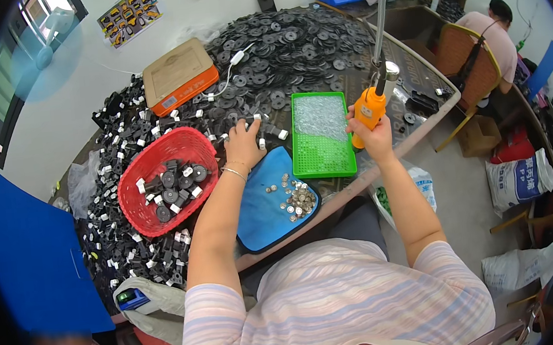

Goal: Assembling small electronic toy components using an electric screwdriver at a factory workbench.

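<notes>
Crowding the left of the table [433, 117], small black-and-white parts [112, 213] lay around a red basket [141, 218] that held more of them. An orange-sided box [182, 75] stood beyond it, beside a heap of black discs [279, 47]. The left hand [243, 148] was lowered among loose parts, fingers bent; whether it gripped one could not be told, its fingertips being partly hidden. Just below it, a blue tray [257, 217] held small metal pieces [302, 200]. A green tray [323, 158] lay between the hands, in the way from one to the other. Beside its right edge, the right hand [377, 139] was wrapped around an orange tool [369, 107], whose long axis slanted from upper right, under a metal rod [383, 18], to lower left. Fingers covered part of its body; its working tip was hard to make out.
</notes>
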{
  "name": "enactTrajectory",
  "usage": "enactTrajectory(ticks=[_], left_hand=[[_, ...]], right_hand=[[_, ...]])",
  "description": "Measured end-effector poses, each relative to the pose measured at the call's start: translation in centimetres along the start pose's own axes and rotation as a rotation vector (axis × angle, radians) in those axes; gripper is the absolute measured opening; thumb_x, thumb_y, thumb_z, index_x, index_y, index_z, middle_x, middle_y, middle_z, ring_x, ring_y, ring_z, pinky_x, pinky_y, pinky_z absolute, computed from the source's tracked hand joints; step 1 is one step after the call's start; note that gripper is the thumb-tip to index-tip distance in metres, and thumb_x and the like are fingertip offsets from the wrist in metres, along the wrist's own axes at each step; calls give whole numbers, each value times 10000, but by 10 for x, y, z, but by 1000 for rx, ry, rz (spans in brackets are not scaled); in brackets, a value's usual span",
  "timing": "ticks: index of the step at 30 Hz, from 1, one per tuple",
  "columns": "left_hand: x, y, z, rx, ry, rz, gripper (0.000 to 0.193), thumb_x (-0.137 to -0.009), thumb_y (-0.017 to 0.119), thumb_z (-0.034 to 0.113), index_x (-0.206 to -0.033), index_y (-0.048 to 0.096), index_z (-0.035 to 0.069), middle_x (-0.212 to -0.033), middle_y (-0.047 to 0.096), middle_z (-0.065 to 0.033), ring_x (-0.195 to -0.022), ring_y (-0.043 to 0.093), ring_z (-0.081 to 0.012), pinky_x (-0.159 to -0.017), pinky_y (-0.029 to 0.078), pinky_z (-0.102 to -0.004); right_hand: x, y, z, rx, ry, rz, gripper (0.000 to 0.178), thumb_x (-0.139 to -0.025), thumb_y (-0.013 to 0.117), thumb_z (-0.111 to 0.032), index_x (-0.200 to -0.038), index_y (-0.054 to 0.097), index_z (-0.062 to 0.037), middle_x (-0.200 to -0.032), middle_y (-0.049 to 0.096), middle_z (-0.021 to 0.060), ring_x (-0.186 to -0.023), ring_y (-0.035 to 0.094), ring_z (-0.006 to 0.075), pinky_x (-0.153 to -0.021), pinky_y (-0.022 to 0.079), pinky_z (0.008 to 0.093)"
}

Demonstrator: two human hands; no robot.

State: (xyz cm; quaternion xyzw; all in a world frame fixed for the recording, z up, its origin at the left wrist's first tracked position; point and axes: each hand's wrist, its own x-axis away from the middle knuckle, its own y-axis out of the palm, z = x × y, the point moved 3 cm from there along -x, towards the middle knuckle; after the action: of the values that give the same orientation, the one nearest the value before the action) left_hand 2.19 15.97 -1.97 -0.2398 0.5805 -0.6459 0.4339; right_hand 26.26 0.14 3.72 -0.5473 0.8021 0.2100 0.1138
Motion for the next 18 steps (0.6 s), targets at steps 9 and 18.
enactTrajectory(ticks=[9,18], left_hand=[[-15,9,-13,75,102,85,516,-646,618,5,-1125,538,180,-1147,469,-112,-1036,505,-336,-818,472,-435],[13,-51,7,315,125,186,464,-626,596,-26,-1077,527,56,-1103,479,-161,-982,519,-393,-820,461,-419]], right_hand=[[6,-2,-2,2,17,-9,289,-786,651,-60,-1045,544,11,-883,598,62,-710,598,129,-672,495,259],[-2,-14,-5,89,-27,21,308,-796,663,-60,-1069,536,4,-929,598,63,-767,600,123,-702,508,256]])
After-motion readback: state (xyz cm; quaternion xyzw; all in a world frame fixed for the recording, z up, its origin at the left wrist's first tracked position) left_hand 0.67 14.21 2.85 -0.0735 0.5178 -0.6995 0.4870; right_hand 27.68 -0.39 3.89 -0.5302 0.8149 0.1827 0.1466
